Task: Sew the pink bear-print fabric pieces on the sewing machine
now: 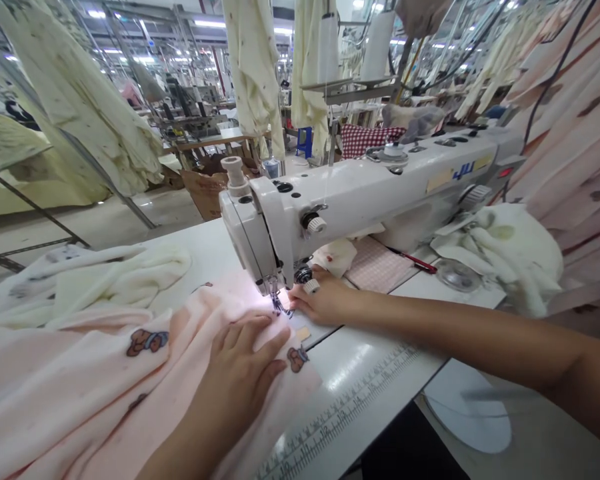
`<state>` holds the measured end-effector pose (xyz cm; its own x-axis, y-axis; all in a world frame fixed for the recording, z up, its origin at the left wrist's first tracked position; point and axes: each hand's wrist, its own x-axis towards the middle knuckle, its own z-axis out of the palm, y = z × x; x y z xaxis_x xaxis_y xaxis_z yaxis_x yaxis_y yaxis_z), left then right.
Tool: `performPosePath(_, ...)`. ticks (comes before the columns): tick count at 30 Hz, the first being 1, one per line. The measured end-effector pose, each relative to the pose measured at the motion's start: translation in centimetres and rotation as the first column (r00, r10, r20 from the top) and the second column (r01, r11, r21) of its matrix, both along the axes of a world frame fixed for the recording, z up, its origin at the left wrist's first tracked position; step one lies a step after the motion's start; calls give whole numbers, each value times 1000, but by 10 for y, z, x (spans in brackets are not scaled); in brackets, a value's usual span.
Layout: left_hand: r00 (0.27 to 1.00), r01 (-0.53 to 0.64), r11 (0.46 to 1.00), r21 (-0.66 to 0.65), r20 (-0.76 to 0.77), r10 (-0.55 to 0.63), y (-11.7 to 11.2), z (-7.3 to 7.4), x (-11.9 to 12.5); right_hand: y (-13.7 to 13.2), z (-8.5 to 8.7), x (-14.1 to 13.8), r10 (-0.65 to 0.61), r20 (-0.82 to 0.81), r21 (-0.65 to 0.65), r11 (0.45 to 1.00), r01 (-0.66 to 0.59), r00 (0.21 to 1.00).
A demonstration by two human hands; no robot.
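Observation:
A white sewing machine stands on the table, its needle lit by a small lamp. Pink fleece fabric printed with small bears lies under the needle and spreads to the left. My left hand lies flat on the pink fabric just in front of the needle, fingers stretched out. My right hand rests beside the needle on the right, under the machine arm, fingers pressed down on the fabric edge. A small tan label lies between the two hands.
Cream fabric is piled at the left behind the pink piece. More cream cloth is heaped at the machine's right end. A printed ruler runs along the table's front edge. Garments hang overhead and at the right.

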<state>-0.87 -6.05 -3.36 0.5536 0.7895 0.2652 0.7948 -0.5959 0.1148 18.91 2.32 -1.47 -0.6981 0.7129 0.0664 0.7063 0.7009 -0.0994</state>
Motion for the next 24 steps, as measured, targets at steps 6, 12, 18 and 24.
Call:
performPosePath(6, 998, -13, 1000, 10, -63, 14, 3, -4, 8, 11, -9, 0, -19, -28, 29, 999, 19, 999)
performPosePath(12, 993, -43, 996, -81, -115, 34, 15, -4, -6, 33, -17, -11, 11, -91, 23, 1000, -9, 996)
performPosePath(18, 992, -15, 997, -77, -124, 5, 22, -1, -7, 32, -20, -10, -46, -144, 28, 998, 51, 989)
performPosePath(24, 994, 81, 994, 71, -77, -76, 25, -4, -7, 30, -17, -8, -86, -153, 12, 996, 89, 984)
